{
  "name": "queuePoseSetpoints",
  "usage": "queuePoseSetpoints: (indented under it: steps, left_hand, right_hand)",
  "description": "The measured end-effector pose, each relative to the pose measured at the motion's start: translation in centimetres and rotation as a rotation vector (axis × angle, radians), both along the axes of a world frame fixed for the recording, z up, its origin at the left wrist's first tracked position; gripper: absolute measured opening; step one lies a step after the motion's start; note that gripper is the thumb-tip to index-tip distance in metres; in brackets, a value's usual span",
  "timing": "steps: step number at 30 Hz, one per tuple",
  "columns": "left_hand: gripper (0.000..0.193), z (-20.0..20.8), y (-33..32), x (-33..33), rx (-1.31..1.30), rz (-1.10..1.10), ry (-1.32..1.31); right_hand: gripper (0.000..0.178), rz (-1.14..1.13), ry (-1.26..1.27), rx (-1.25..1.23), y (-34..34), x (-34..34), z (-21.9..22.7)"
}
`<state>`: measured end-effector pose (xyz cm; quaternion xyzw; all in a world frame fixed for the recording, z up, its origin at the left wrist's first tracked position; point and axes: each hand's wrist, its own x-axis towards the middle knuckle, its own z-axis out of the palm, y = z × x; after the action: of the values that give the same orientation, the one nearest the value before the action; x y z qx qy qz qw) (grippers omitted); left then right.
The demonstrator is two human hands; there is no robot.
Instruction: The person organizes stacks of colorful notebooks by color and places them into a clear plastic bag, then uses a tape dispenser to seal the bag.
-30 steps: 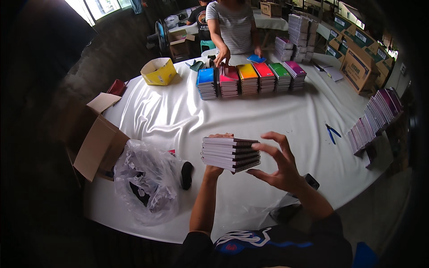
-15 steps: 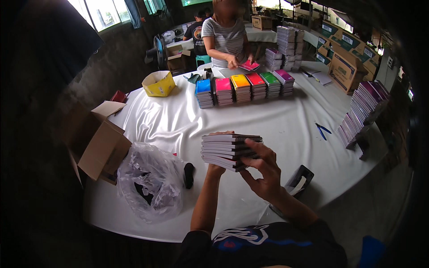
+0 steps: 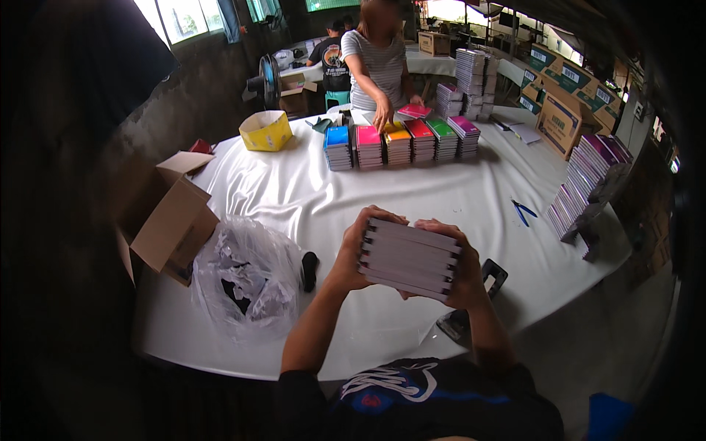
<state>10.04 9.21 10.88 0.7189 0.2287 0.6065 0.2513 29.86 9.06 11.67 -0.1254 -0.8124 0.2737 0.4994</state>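
Observation:
I hold a stack of several spiral notebooks above the near middle of the white-covered table. Their pale page edges face up toward me, and dark spiral bindings show at the sides. My left hand is closed round the stack's left end. Round the right end my right hand grips it, fingers over the far corner. The covers are mostly hidden. Below my right wrist lies a black tape dispenser, partly covered by my forearm.
A crumpled clear plastic bag and an open cardboard box sit left, beside a small black object. Blue-handled cutters and a leaning notebook pile are right. Across the table, a person reaches over colourful notebook stacks.
The notebooks have turned so their page edges face up. My right hand has gone from fingering the bindings to gripping the right end. The person opposite has reached to the yellow stack.

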Motion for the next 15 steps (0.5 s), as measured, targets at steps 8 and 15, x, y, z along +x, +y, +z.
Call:
queuePoseSetpoints:
  steps: [8,15]
  left_hand:
    - [0.067,3.2,-5.1,1.2,0.037,0.364,0.421]
    - [0.052,3.0,-8.4,0.7,0.264,0.569,0.533]
  right_hand:
    - [0.077,0.327,0.396,-0.222,-0.1,-0.1,-5.2]
    - [0.087,0.54,0.621,-0.887,-2.1,0.1,-5.5]
